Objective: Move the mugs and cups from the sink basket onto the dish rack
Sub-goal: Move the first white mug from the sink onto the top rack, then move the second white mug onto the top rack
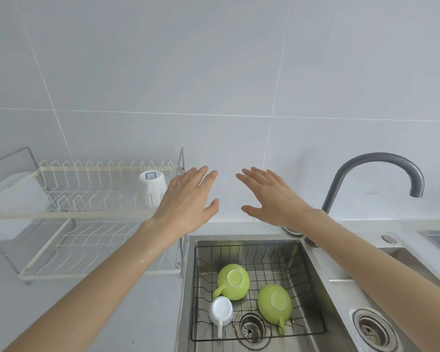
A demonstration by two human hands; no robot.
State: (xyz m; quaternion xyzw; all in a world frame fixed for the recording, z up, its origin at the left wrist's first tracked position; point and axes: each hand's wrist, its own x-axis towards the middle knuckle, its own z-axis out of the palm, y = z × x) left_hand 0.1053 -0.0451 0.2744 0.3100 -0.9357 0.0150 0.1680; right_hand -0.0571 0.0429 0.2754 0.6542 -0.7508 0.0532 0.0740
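Two green mugs lie upside down in the black wire sink basket (304, 288): one (233, 281) toward the back left, the other (275, 307) at the front right. A small white cup (221, 311) lies upside down at the basket's front left. On the upper tier of the white dish rack (69, 214) a white cup (151, 188) stands upside down. My left hand (188, 199) and my right hand (269, 196) hover above the counter behind the sink, palms down, fingers spread, holding nothing.
A grey curved faucet (376, 163) rises at the right behind the steel sink (188, 288). A second drain (374, 331) sits at the lower right. The rack's lower tier (92, 245) holds nothing. A tiled wall stands behind.
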